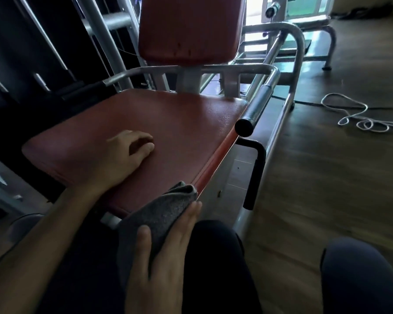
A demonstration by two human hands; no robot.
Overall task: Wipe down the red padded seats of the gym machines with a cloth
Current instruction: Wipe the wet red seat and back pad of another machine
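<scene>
Red seat [179, 123] under us: our left hand [123, 155] rests loose, empty; right hand [166, 257] grips the cloth [159, 214]; we should sweep edge to edge.

Single head cam, wide angle, worn on my head. Faces forward and down, close over the red seat [168, 123]; left hand [123, 155] and right hand [161, 257] near bottom, backrest [188, 30] at top, floor [327, 177] right.

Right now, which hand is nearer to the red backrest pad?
Left. The left hand rests on the red seat, in front of the backrest pad. The right hand holds the grey cloth at the seat's near edge, farther from the pad.
</scene>
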